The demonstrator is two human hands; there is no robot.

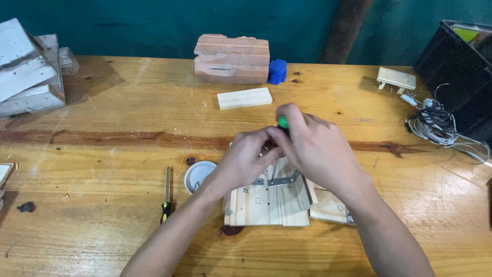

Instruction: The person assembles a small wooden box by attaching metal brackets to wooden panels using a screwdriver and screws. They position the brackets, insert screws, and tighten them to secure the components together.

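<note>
- Two hands meet over the middle of the wooden workbench (102,154), right above a small assembly of pale boards.
- Right hand (313,146) comes in from the lower right, fingers curled tight around a green-handled tool (282,122); only the green tip of the handle peeks out above the knuckles, the rest is hidden.
- Left hand (246,159) reaches in from the lower left, fingers bunched narrow and pressed against the right hand, right at the tool's shaft; whether it pinches anything of its own, I cannot tell.
- Beneath both hands sits the wooden assembly (266,205), flat boards side by side, with a metal bracket (281,180) lying across the top, just under the fingers.
- Another pale board (330,208) with a metal piece at its edge lies touching the assembly on the right, partly under the right forearm.
- Just left of the assembly, a small white dish (197,174) holds what look like a few small bits of hardware, too small to make out.
- Further left, a second screwdriver (166,197) with a black and yellow handle lies untouched on the bench.
- Toward the back, a loose pale wood block (244,98) lies flat, with a reddish brick (232,59) and a blue object (277,71) behind it.
- Far left, a stack of white-painted timber (28,66); far right, a tangle of white cable (435,125) beside a black crate (456,66), and a tiny wooden bench-shaped piece (396,78).
</note>
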